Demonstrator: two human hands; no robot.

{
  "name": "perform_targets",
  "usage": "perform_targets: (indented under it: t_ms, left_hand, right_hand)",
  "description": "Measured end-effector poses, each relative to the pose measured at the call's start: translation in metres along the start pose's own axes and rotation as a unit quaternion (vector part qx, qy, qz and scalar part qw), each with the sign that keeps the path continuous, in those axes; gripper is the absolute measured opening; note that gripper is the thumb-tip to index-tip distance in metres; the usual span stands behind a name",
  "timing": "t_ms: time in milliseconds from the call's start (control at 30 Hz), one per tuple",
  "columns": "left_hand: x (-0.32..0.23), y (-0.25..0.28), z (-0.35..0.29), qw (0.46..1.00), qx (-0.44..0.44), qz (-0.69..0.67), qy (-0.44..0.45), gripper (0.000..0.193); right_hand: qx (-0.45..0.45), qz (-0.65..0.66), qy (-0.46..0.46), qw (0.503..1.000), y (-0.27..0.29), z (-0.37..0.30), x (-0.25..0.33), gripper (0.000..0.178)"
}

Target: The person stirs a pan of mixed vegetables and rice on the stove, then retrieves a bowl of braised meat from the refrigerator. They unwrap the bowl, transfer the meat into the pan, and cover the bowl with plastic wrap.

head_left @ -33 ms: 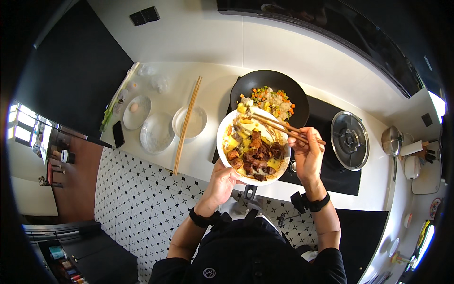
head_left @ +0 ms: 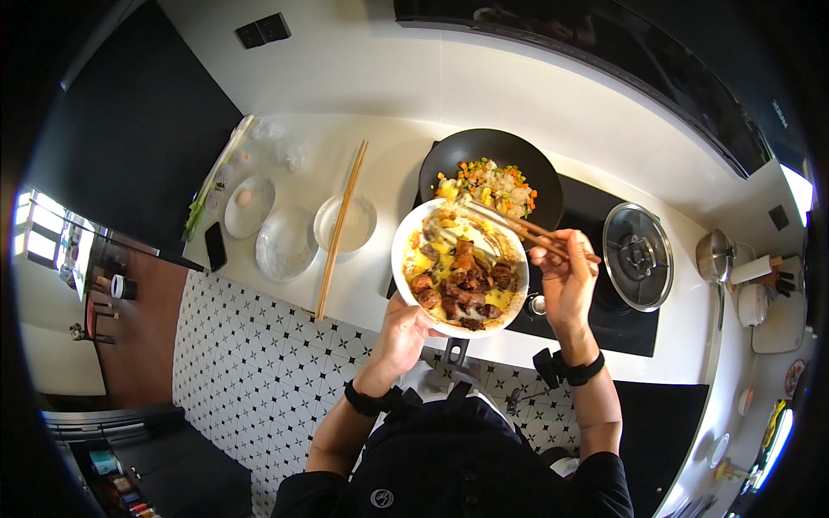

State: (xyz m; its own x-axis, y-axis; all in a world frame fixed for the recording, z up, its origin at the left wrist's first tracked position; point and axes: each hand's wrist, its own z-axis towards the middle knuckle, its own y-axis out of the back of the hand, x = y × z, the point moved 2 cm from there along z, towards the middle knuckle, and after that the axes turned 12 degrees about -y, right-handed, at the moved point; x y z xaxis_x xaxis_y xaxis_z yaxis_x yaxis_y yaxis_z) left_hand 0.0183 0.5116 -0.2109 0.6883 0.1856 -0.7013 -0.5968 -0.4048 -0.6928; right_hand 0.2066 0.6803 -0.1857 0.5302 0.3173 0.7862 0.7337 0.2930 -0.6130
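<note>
Grasping a white bowl (head_left: pixel 401 269) by its side with the left hand (head_left: pixel 401 337), and gripping brown chopsticks (head_left: pixel 537 233) over it with the right hand (head_left: pixel 570 283). Held up between the two hands, on the near side of the black pan (head_left: pixel 451 155), overlapping its near edge in view. Partly filled with dark browned meat pieces (head_left: pixel 465 283), smeared with yellow inside. Barely moved since the earlier frame, but with chopsticks slightly shifted and blurred at the tips.
</note>
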Motion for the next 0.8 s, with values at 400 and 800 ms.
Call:
perform_targets:
  t_ms: [400, 800]
  left_hand:
    - [-0.041, 0.048, -0.016, 0.985, -0.097, -0.006, -0.142, 0.068]
    - [-0.028, 0.048, -0.002, 0.989, -0.064, -0.032, -0.127, 0.073]
  right_hand:
    - [0.046, -0.574, 0.157, 0.802, 0.023, 0.053, -0.008, 0.007]
    - [-0.013, -0.337, 0.142, 0.931, 0.001, 0.017, 0.031, 0.017]
